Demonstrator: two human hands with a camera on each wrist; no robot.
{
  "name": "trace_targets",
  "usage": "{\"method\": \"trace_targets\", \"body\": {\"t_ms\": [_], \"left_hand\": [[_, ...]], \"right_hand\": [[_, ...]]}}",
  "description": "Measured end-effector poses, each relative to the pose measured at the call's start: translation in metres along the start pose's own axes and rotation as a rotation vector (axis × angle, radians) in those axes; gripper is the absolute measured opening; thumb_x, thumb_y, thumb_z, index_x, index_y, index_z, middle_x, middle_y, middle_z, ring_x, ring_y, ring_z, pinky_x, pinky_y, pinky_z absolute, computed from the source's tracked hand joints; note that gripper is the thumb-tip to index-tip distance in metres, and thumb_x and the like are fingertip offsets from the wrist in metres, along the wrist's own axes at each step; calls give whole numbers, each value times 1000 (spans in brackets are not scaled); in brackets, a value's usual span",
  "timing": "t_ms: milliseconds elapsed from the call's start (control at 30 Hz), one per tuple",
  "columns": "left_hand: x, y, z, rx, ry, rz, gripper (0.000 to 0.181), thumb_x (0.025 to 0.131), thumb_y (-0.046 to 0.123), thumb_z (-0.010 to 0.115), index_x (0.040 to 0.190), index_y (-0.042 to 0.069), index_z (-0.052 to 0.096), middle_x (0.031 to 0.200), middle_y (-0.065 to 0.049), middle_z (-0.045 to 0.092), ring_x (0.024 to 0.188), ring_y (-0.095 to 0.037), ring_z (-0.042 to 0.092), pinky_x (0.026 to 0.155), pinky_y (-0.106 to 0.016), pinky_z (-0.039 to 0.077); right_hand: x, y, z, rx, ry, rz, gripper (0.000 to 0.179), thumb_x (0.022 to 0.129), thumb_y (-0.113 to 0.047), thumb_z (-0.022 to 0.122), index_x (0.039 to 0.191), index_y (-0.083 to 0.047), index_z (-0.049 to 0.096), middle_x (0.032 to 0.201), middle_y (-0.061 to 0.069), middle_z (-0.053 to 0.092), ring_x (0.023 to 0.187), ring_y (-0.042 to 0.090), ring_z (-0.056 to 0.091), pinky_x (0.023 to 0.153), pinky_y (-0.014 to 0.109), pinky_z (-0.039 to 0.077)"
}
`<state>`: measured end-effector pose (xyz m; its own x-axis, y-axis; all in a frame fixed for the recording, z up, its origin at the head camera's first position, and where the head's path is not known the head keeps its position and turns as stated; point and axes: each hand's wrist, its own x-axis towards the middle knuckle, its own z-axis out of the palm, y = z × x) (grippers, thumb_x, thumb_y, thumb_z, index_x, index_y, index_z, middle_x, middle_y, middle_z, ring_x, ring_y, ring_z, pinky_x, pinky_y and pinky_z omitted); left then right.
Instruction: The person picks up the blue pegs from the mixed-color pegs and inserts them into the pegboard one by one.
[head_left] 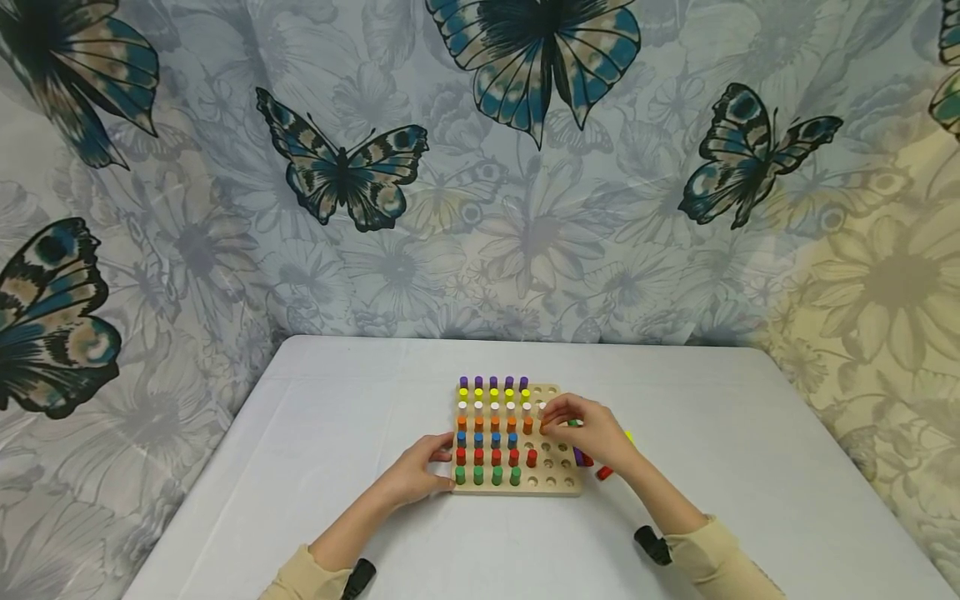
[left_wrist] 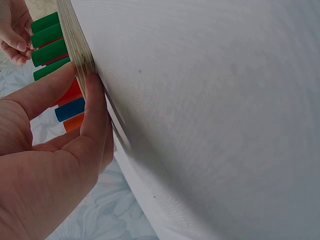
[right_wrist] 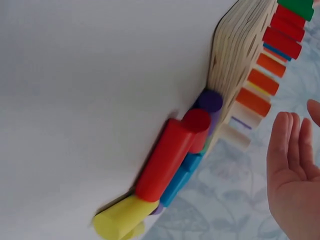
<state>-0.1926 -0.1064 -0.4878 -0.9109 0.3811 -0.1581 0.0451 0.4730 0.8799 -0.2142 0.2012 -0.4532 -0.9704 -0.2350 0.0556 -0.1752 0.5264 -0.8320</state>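
Observation:
A wooden pegboard (head_left: 517, 491) lies on the table, with rows of purple, yellow, white, orange, blue, red and green pegs standing in it. My left hand (head_left: 408, 473) grips the board's left edge, the thumb by the near corner. In the left wrist view its thumb and forefinger meet the board's rim beside the green pegs (left_wrist: 49, 53). My right hand (head_left: 592, 433) hovers at the board's right side, near the end of the white and orange rows. Its fingers look extended in the right wrist view, with no peg between them; an orange peg (right_wrist: 255, 101) stands close by.
Loose pegs lie against the board's right side, among them a red peg (right_wrist: 162, 160), a yellow peg (right_wrist: 122, 217), a blue peg (right_wrist: 180, 181) and a purple peg (right_wrist: 210, 101). A white cloth (head_left: 360, 375) covers the table. Behind hangs a butterfly-patterned backdrop (head_left: 450, 275).

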Motion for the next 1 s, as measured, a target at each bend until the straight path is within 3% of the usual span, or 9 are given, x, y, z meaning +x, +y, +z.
{"method": "trace_targets", "body": {"t_ms": [267,467,567,700,833,1000], "left_hand": [[1,0,0,8,2,4,77,76,-2,78,144,-6,40,137,-19,49,117,-30,54,101,-49,41],[0,0,0,10,-1,5,77,76,-2,78,143,-6,40,137,-18,49,117,-30,54,101,-49,42],[0,0,0,7,-1,4,77,76,-2,78,144,-6,40,137,-18,49,118,-30,54,101,-48,42],[0,0,0,7,-2,5,77,76,-2,78,144,-6,40,137,-18,49,118,-30,54,101,-48,42],[0,0,0,5,0,4,77,76,-2,78,144,-6,40,137,-18,49,118,-31,53,101,-49,42],[0,1,0,-5,0,-1,77,76,-3,78,143,-5,41,136,-18,49,118,-31,53,101,-50,41]], "right_hand": [[-1,11,-16,83,24,81,27,90,-15,71,114,-3,64,108,9,67,99,23,61,81,30,52],[-4,16,-28,153,16,123,32,93,-12,67,119,4,58,112,17,64,99,26,60,87,42,52],[-3,24,-33,160,9,135,36,93,-14,67,121,4,57,113,16,63,99,24,60,88,38,52],[-1,28,-39,114,24,145,36,92,-16,68,121,3,58,113,15,64,99,24,60,89,34,49],[3,34,-42,24,59,159,33,92,-16,68,119,1,61,110,11,66,102,25,60,91,41,48],[6,39,-45,-83,81,158,28,91,-15,69,114,-1,63,105,9,66,103,29,58,84,41,51]]}}
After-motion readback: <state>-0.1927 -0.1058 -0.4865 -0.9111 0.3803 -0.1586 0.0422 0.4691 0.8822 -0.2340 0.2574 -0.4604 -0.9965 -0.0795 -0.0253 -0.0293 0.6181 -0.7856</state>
